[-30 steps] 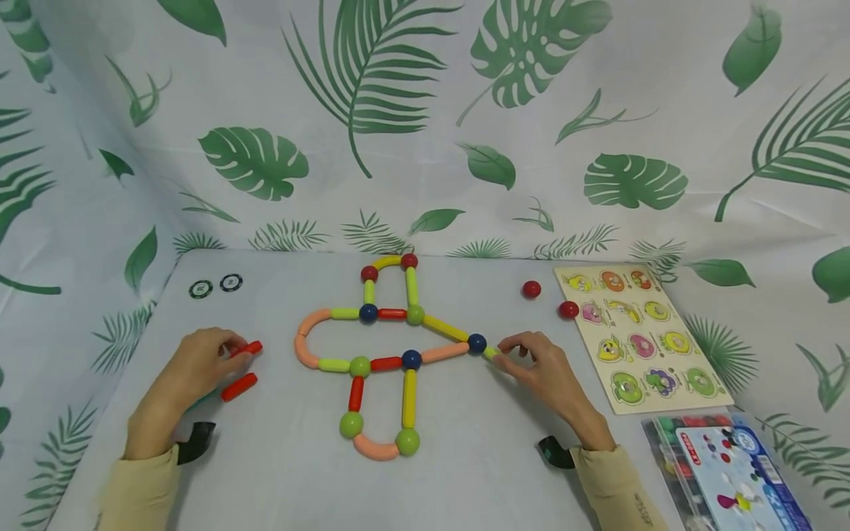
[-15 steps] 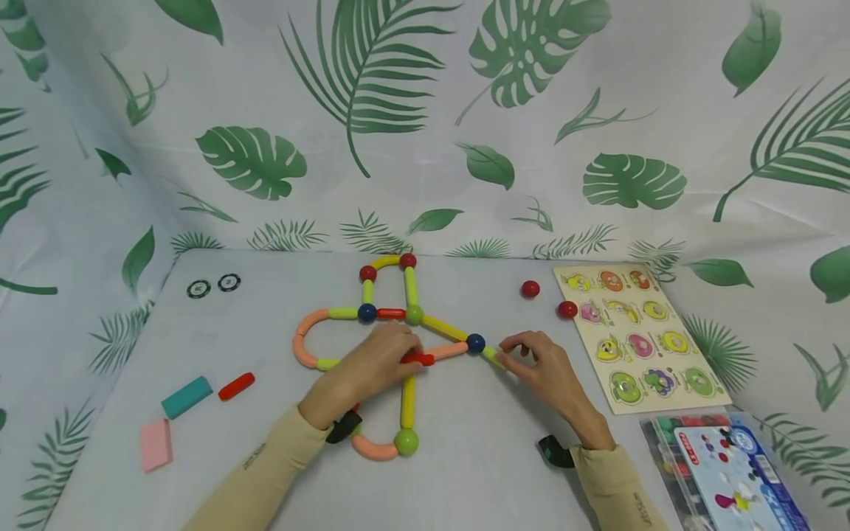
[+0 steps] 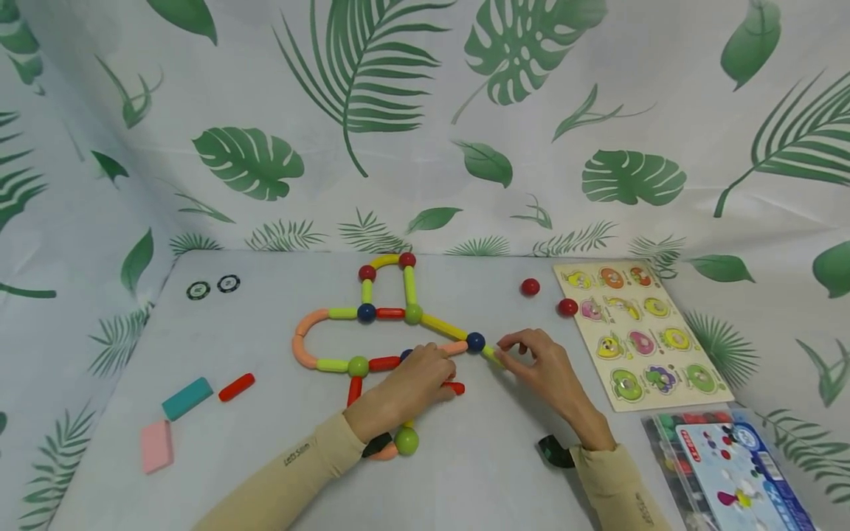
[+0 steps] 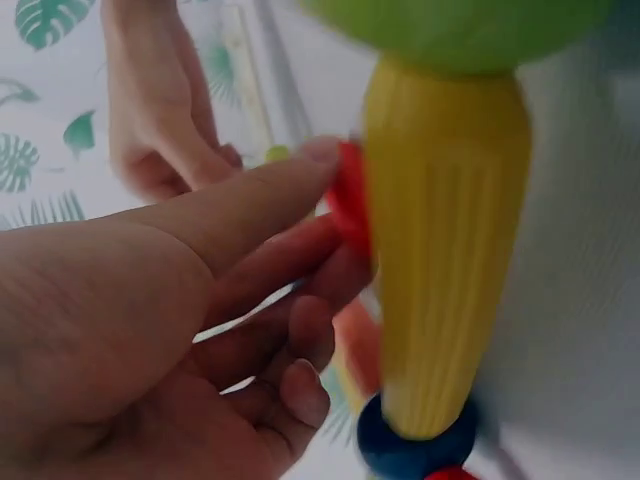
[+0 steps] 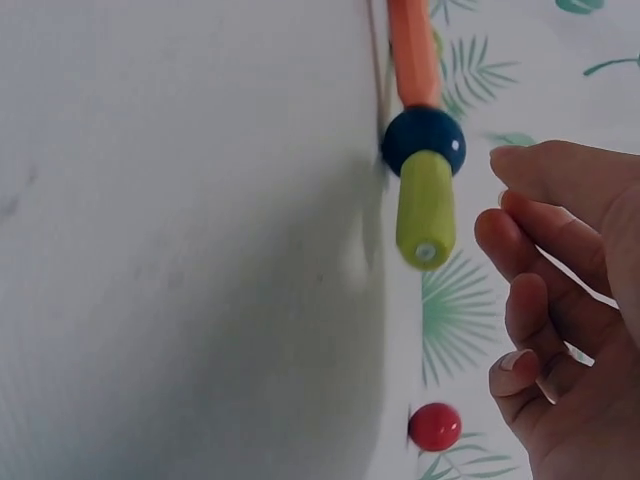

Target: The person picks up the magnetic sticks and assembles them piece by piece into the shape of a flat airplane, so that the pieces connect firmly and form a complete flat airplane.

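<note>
My left hand (image 3: 415, 380) pinches a short red magnetic rod (image 3: 455, 388) between thumb and fingers, just below the salmon rod (image 3: 455, 347) of a flat figure made of magnetic rods and balls. In the left wrist view, a yellow rod (image 4: 445, 240) overlaps part of that red rod. At the figure's right tip, a light green rod (image 5: 426, 210) sticks out from a dark blue ball (image 3: 475, 341). My right hand (image 3: 544, 376) is beside this green rod, fingers loosely bent; the right wrist view shows a gap between fingertips and rod. The left forearm hides the figure's lower part.
Another red rod (image 3: 236, 387), a teal block (image 3: 187, 399) and a pink block (image 3: 156, 447) lie at left. Two chips (image 3: 229, 284) are farther back. Red balls (image 3: 530, 287) lie near a fruit puzzle board (image 3: 600, 387) at right, with a parts box (image 3: 744, 472) in front.
My left hand has picked up a red rod at the left and carried it rightward across the figure, then slightly nearer the right hand. The right hand has hardly moved.
</note>
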Available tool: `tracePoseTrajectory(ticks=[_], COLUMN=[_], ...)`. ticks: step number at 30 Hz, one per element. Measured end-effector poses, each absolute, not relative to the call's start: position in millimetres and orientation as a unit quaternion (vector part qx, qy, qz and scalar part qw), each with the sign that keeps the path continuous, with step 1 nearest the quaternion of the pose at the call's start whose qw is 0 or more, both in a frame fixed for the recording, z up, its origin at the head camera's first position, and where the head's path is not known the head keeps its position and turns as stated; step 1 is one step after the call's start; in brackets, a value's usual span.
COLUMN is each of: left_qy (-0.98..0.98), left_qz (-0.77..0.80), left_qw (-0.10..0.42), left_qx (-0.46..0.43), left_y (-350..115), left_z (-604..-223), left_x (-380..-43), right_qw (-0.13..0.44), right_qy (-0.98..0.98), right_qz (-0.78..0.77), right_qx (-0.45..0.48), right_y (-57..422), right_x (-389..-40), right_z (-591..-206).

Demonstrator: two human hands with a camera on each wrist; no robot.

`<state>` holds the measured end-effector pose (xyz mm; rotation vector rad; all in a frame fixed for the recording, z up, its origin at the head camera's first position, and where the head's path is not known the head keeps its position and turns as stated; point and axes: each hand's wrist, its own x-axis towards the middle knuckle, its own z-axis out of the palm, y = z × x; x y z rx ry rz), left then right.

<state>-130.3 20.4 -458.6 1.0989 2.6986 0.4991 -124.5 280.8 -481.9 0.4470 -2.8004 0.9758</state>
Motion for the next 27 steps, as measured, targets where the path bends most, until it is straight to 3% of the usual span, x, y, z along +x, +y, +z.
tracePoseTrajectory(ticks=[6, 11, 20, 27], left_qy=[0.91, 0.913, 0.911, 0.909], left_qz=[0.232, 0.254, 0.258, 0.239], left_qw=[0.058, 0.046, 0.084, 0.079], left_qx=[0.338, 0.317, 0.311, 0.331], left_y=[11.9, 6.7, 17.3, 26.9], left_z=[-444.8, -441.9, -446.3, -444.6], left_x=[-148.3, -162.2, -168.0, -171.2], right_qw=[0.078, 0.035, -0.039, 0.01], right_qy=[-0.909, -0.898, -0.909, -0.911], right_qz=[0.351, 0.347, 0.306, 0.311], right_qx=[0.21, 0.267, 0.281, 0.271], right_y=[265.5, 242.0, 221.8, 246.1], right_x=[-117.6, -111.6, -108.3, -113.9], right_z=[-482.0, -489.3, -494.3, -477.6])
